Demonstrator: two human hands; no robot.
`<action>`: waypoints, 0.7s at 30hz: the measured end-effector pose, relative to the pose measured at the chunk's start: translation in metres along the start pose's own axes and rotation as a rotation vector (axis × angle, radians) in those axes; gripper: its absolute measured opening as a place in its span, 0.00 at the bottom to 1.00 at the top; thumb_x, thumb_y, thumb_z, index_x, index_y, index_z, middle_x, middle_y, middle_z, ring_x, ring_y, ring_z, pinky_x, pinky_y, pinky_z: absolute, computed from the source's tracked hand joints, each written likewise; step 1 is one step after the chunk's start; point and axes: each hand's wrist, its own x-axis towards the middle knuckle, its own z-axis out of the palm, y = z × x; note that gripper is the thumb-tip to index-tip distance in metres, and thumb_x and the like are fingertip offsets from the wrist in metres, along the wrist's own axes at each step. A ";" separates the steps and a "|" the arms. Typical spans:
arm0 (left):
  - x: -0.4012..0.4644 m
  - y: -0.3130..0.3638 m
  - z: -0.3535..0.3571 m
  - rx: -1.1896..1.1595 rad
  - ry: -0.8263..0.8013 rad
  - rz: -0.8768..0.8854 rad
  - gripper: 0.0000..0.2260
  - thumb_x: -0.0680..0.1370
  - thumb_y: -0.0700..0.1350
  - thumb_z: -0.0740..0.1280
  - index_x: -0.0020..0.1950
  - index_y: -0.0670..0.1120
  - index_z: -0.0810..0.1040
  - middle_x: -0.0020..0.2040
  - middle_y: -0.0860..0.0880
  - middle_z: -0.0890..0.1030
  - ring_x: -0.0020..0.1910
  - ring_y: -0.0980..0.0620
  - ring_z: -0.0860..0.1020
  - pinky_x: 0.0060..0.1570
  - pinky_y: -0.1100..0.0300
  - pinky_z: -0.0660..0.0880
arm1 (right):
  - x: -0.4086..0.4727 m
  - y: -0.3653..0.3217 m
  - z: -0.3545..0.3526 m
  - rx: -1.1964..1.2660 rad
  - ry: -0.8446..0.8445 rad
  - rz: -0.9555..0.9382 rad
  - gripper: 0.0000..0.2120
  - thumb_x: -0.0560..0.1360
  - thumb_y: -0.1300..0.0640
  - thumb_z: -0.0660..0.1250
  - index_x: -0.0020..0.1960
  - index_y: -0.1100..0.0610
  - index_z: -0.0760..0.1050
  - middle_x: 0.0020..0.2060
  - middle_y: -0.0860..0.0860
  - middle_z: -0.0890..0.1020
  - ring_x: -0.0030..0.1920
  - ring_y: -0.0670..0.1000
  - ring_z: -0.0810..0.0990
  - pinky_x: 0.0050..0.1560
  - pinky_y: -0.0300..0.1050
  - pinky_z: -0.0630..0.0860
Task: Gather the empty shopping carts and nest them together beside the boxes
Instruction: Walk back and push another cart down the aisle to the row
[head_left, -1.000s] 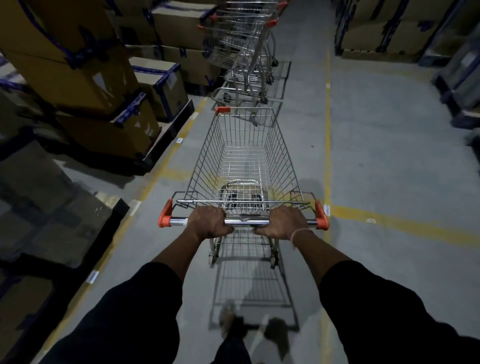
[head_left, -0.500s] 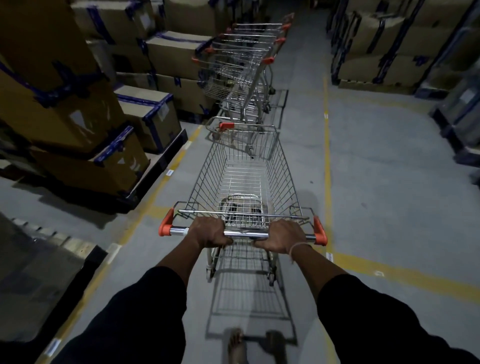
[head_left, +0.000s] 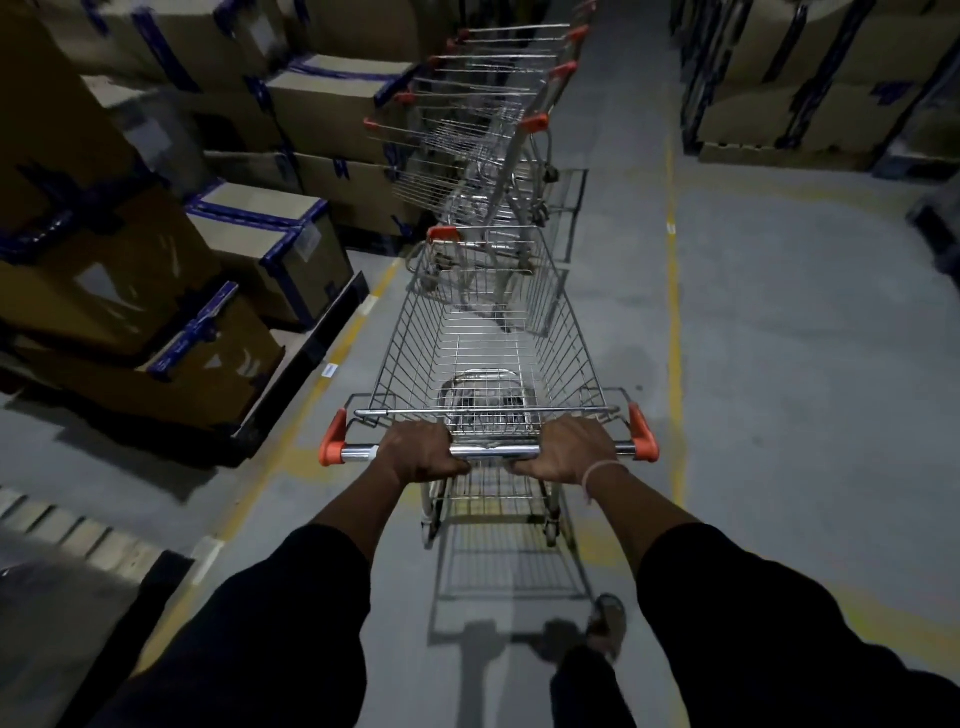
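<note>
Boxes (head_left: 260, 249) stacked on pallets at left; left hand (head_left: 423, 454) wraps the cart handle (head_left: 491, 451), fingers curled tight over the bar; empty cart (head_left: 488, 332) in mid-aisle, nose just behind the nested carts (head_left: 483, 119) beside the boxes; right hand (head_left: 571, 451) clenched likewise; yellow floor line (head_left: 674, 291) at right.

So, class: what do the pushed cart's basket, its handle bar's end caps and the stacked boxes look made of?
Basket: thin metal wire, shiny, seemingly plated; it glints.
End caps: orange, matte, probably plastic.
Boxes: brown cardboard, dull, with blue tape along the edges.
</note>
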 end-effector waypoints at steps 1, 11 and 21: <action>0.016 -0.001 -0.006 -0.005 -0.003 -0.011 0.30 0.72 0.72 0.63 0.52 0.47 0.82 0.51 0.44 0.85 0.51 0.43 0.82 0.48 0.53 0.76 | 0.017 0.009 -0.005 -0.003 0.010 -0.011 0.43 0.67 0.16 0.56 0.48 0.55 0.83 0.48 0.55 0.85 0.49 0.58 0.84 0.54 0.49 0.79; 0.156 0.008 -0.064 -0.049 -0.036 -0.179 0.30 0.73 0.73 0.61 0.52 0.48 0.83 0.49 0.44 0.85 0.50 0.43 0.82 0.46 0.53 0.74 | 0.176 0.103 -0.052 -0.049 0.010 -0.171 0.41 0.67 0.17 0.59 0.50 0.54 0.83 0.51 0.54 0.86 0.53 0.58 0.83 0.55 0.50 0.78; 0.244 0.008 -0.093 -0.103 -0.043 -0.301 0.28 0.73 0.72 0.62 0.51 0.48 0.83 0.50 0.44 0.85 0.50 0.44 0.82 0.45 0.55 0.72 | 0.286 0.157 -0.092 -0.121 -0.004 -0.318 0.38 0.68 0.19 0.62 0.51 0.53 0.83 0.52 0.54 0.86 0.53 0.58 0.84 0.54 0.49 0.76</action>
